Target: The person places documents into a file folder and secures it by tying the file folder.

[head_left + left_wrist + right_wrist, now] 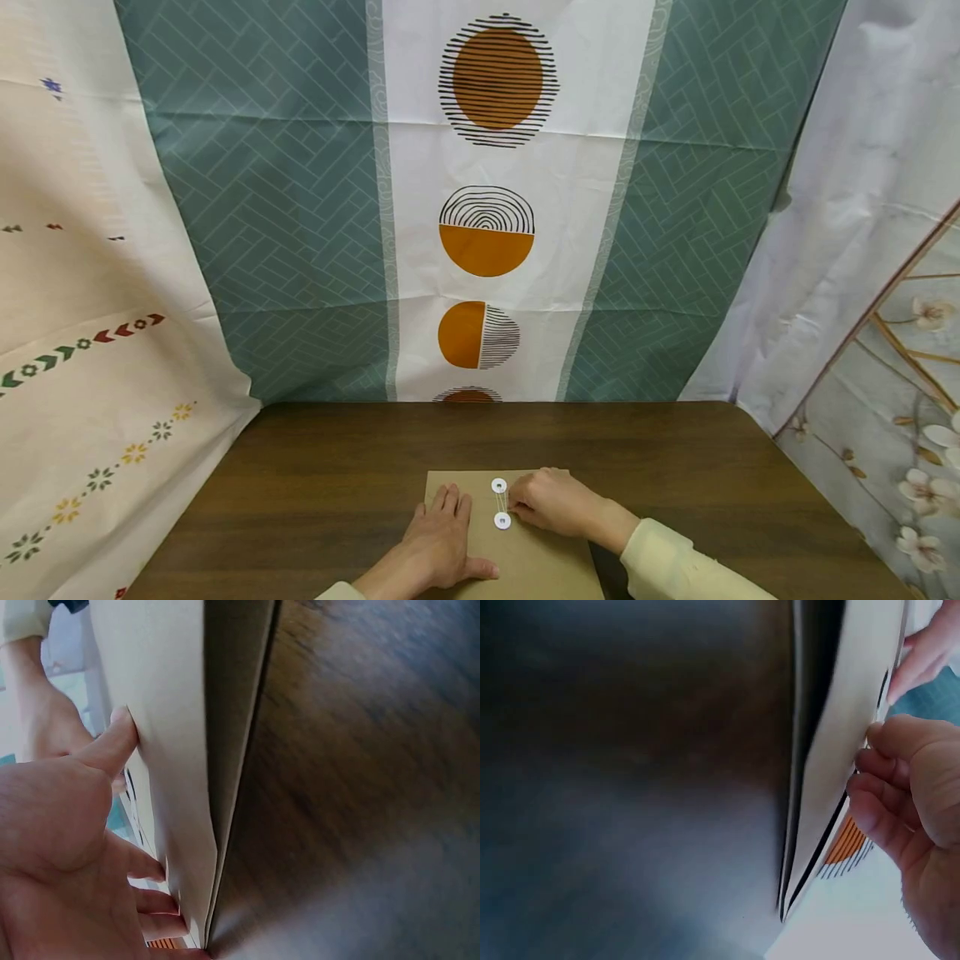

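A brown kraft paper string-tie envelope [543, 567] lies flat on the table. Two white round buttons, an upper button [498, 485] and a lower button [502, 521], are joined by thin string [501, 502]. My left hand [441, 537] presses on the envelope's left side, fingers extended and thumb spread toward the middle; the left wrist view shows its palm [56, 847] over the paper. Right beside the buttons, my right hand [558, 502] pinches the string's loose end between thumb and curled fingers, the end itself mostly hidden. In the right wrist view its thumb [915, 737] is close over the envelope.
The dark wooden table [330, 467] extends around the envelope to its back edge. Behind it hangs a green and white patterned curtain [300, 208]. Printed cloths flank the table, a cream cloth [90, 417] at left and a floral cloth [892, 400] at right.
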A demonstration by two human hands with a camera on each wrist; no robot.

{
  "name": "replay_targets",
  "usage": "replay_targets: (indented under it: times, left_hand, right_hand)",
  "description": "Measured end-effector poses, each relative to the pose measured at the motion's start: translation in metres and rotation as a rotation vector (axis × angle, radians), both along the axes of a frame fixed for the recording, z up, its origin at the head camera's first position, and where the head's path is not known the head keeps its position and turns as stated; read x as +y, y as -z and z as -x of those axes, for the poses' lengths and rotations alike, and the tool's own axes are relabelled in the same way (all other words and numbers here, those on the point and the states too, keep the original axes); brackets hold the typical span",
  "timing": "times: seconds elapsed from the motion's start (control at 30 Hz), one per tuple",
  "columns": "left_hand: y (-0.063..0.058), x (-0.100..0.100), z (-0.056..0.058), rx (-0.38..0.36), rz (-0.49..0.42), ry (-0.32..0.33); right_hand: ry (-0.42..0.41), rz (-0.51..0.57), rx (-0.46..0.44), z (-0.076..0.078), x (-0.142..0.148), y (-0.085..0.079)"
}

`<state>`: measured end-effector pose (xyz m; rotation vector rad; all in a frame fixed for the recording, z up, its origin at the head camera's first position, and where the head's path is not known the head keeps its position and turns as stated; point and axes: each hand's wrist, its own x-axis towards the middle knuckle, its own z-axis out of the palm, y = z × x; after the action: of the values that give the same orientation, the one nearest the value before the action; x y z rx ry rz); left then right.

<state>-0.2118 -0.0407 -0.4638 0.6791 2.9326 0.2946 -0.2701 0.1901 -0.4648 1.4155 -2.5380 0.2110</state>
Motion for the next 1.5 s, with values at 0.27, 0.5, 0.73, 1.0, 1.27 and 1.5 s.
replay_targets:
  times: [0.27,0.5,0.73,1.0,1.27,1.5]
  left_hand:
    - [0.001,0.0,0.0,0.018,0.005,-0.009]
    - [0.002,0.001,0.0,0.056,0.016,0.003]
    - [-0.002,0.001,0.001,0.05,0.022,-0.009]
    - [-0.001,0.002,0.0,0.061,0.01,0.01]
    - [-0.001,0.002,0.0,0.051,0.018,0.004]
    - [-0.001,0.003,0.0,0.039,0.021,-0.005]
  right_hand:
    - [-0.071,-0.094,0.272,-0.018,0.002,0.004]
    - [-0.034,-0.037,0.281,-0.032,0.0,0.005]
    - [0.014,-0.006,0.201,-0.043,-0.009,0.006]
    - [0.028,-0.001,0.227,-0.049,-0.013,0.006]
    - [0.025,0.004,0.186,-0.055,-0.016,0.006]
    - [0.004,0.014,0.154,-0.057,-0.018,0.008]
